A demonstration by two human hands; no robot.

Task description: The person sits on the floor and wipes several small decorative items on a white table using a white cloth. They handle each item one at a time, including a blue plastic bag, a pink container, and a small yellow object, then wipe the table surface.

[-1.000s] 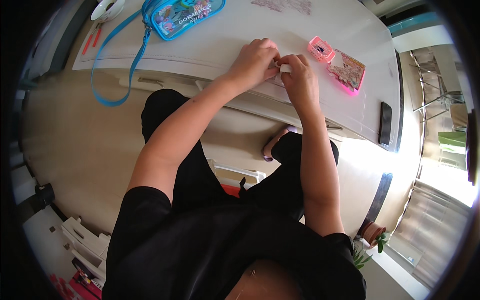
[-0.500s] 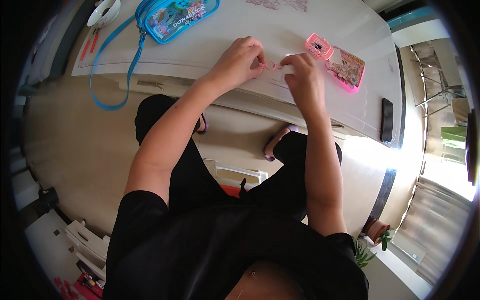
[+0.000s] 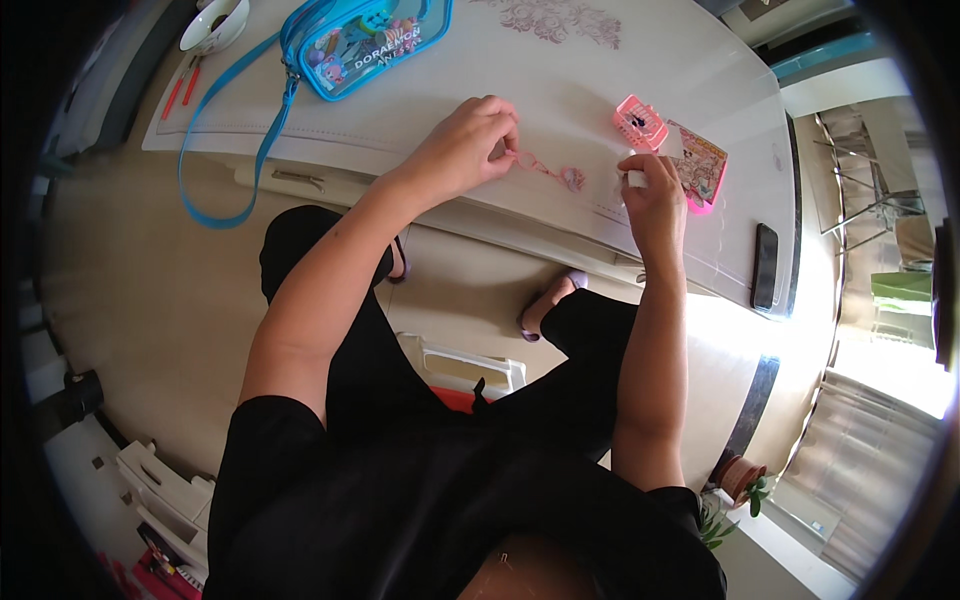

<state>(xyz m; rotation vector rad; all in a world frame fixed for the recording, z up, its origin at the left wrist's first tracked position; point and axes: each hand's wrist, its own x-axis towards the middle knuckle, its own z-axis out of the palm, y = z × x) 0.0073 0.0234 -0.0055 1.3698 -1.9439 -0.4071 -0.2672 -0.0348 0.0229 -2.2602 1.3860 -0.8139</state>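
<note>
My left hand (image 3: 470,145) pinches one end of a pink chain of linked rings (image 3: 537,166) between thumb and fingertips, just above the table's near edge. At the chain's other end a small pink-and-pale charm (image 3: 573,179) rests at the tabletop. My right hand (image 3: 655,190) is apart from the chain, fingers curled toward the thumb. A pale patch shows between them; whether it is a held thing or the table, I cannot tell. Beyond this hand is a small pink basket (image 3: 640,124) with something dark inside. A pink-edged box with a printed picture (image 3: 700,160) lies beside it, partly behind my fingers.
A blue, clear-fronted pouch (image 3: 375,45) lies at the far left, its strap (image 3: 200,200) hanging over the edge. Red-handled tools (image 3: 181,88) lie near a white bowl (image 3: 215,27). A black phone (image 3: 764,265) is at the right edge. Below is a drawer front (image 3: 300,180).
My right hand has left the chain and moved right, toward the pink box. The charm now shows at the chain's end. My left hand keeps its pinch, slightly nearer to me.
</note>
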